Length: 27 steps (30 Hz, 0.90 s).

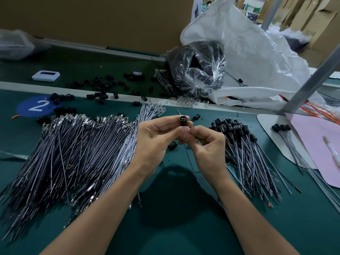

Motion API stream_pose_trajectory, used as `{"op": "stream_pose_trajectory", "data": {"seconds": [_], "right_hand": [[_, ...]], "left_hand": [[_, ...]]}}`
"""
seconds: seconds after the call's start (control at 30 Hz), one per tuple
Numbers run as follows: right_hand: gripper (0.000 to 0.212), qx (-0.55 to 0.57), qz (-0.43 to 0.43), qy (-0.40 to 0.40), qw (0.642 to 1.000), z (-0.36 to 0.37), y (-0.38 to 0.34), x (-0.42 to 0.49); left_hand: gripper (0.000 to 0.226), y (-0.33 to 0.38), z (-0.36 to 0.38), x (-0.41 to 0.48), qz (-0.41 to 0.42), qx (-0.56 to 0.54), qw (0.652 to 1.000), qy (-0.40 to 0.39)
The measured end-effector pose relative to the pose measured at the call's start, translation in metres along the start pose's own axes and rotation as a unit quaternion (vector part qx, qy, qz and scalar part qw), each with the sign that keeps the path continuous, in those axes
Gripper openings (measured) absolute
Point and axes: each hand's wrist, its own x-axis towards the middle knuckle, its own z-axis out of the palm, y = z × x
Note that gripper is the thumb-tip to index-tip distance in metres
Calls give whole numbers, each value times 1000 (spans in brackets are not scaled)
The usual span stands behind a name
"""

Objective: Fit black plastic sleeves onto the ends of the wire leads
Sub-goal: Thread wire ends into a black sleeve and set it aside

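My left hand [156, 137] pinches a black plastic sleeve [182, 121] upright between thumb and fingers, its open end facing me. My right hand [206, 142] pinches a thin wire lead [189, 161] just below the sleeve; the lead hangs down toward the table. A large heap of bare wire leads [73, 150] with metal terminals lies on the left. To the right lies a pile of leads with black sleeves on them [242, 144]. One loose black sleeve [172, 145] sits on the mat between my hands.
Loose black sleeves [103, 89] are scattered along the far side of the green mat [174, 227]. A clear bag of black parts [198, 69] and a white sack [248, 52] stand behind. A pink sheet [316, 144] with a pen, a metal post [309, 83] and a small white device [46, 76] lie around.
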Motion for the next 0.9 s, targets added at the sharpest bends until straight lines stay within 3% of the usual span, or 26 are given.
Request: {"op": "stream_pose_trajectory", "data": {"seconds": [0.3, 0.53, 0.63, 0.7, 0.8, 0.9], "right_hand": [[4, 53, 27, -39, 997, 6, -3, -3], [5, 34, 38, -41, 998, 10, -2, -4], [2, -21, 33, -66, 997, 12, -4, -6], [21, -74, 43, -80, 993, 9, -8, -4], [45, -110, 79, 25, 990, -10, -11, 22], [22, -284, 76, 39, 955, -29, 4, 74]], "left_hand": [[20, 8, 0, -2, 0, 5, 1000, 31], [18, 7, 3, -3, -40, 2, 997, 71], [12, 8, -1, 1, -78, -33, 993, 80], [14, 8, -7, 6, -112, -79, 983, 122], [22, 5, -15, 11, -152, -50, 976, 146], [18, -1, -15, 10, -196, -19, 973, 118]]}}
